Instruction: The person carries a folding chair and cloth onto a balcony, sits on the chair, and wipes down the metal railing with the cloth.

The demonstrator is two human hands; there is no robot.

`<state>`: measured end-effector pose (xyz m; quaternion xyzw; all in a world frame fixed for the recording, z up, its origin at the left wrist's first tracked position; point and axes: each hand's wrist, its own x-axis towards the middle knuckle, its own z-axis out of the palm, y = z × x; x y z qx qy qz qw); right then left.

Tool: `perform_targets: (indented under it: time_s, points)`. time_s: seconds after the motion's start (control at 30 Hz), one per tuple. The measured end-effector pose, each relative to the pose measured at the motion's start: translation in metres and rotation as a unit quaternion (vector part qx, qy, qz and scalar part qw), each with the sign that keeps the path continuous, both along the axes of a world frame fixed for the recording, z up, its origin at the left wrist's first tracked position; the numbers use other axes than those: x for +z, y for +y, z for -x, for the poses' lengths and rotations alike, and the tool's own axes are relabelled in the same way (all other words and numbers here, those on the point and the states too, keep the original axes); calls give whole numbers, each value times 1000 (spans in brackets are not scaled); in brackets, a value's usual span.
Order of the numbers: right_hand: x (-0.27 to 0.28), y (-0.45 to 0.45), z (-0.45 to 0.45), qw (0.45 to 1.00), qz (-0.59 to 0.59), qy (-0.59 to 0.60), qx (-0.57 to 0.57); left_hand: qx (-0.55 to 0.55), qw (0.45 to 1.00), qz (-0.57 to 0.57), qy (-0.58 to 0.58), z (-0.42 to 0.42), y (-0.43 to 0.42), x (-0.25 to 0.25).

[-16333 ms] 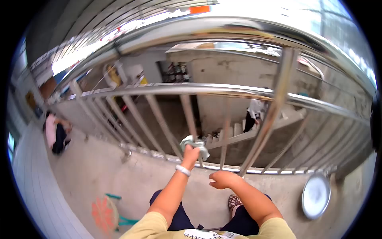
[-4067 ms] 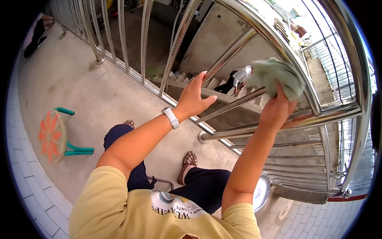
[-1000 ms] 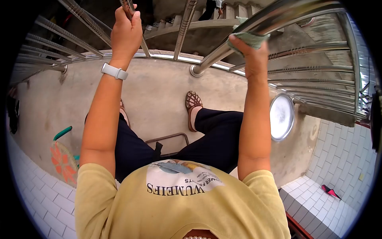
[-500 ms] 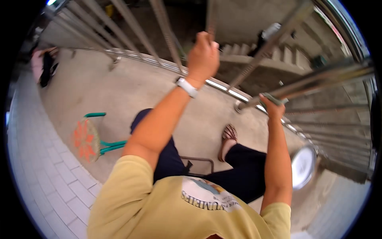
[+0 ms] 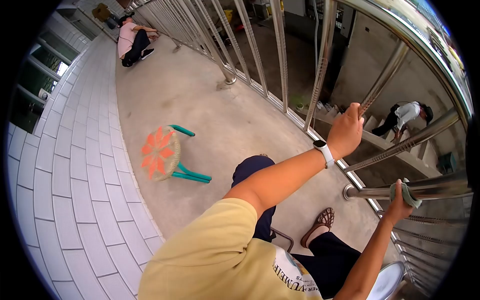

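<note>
My left hand point(image 5: 346, 131), with a white watch on the wrist, is wrapped round a thin metal baluster point(image 5: 384, 75) of the railing. Lower and to the right, my right hand point(image 5: 400, 204) grips a pale green cloth point(image 5: 411, 196), which is pressed around the thick metal post point(image 5: 437, 187) near its foot. The fingers of my right hand are partly hidden behind the post and cloth.
A round stool point(image 5: 161, 152) with green legs stands on the concrete floor. A crouching person point(image 5: 131, 42) is far off by the railing. Another person point(image 5: 406, 115) bends over the stairs below. A metal basin point(image 5: 387, 280) lies at lower right.
The view has swung left, bringing the stool and crouching person further in. Since the earlier frames, the cloth has moved down the thick post towards its foot. My left hand still holds a baluster.
</note>
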<state>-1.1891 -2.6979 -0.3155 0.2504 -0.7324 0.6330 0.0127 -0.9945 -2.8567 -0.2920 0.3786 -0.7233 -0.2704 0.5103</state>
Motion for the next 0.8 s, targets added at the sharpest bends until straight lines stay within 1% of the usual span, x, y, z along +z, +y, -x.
perform_targets:
  time_s: [0.03,0.1,0.17,0.23,0.27,0.3,0.37,0.4,0.53,0.6,0.63,0.7,0.73,0.77,0.8]
  points:
    - [6,-1,1,1000,3,0,3,3,1000,3,0,-1,1,1]
    - [19,-1,1,996,85,-16,35,-3,1000,-4,4,-1,2,2]
    - [45,0,-6,995,90,-25,35,-4,1000,-7,3,-1,2,1]
    - [68,0,-13,992,1,104,-66,-12,1000,-5,5,-2,2,1]
    - [69,0,-10,986,37,142,-79,-11,1000,-3,5,-3,2,1]
    - [73,-2,-10,986,39,142,-78,-26,999,-20,0,-4,1,0]
    - [82,-7,-14,978,178,103,-36,-38,999,-34,-4,-6,2,0]
    - [80,-10,-11,973,196,114,-34,-45,998,-35,-13,-7,3,1]
    - [79,-14,-12,980,167,95,-61,-51,998,-25,-33,-8,5,-2]
    - [72,-15,-7,975,142,149,-80,-59,997,-40,-39,-10,6,2]
    - [68,-14,-5,975,142,148,-82,-65,995,-55,-43,-10,7,3]
    - [61,-10,-2,972,57,208,-90,-69,995,-66,-40,-10,7,4]
    - [59,-11,-6,967,96,221,-79,-71,994,-78,-36,-10,7,4]
    - [55,-13,-7,967,95,222,-80,-73,994,-79,-35,-11,5,4]
    - [50,-11,-7,970,71,218,-82,-59,996,-44,-42,-11,3,3]
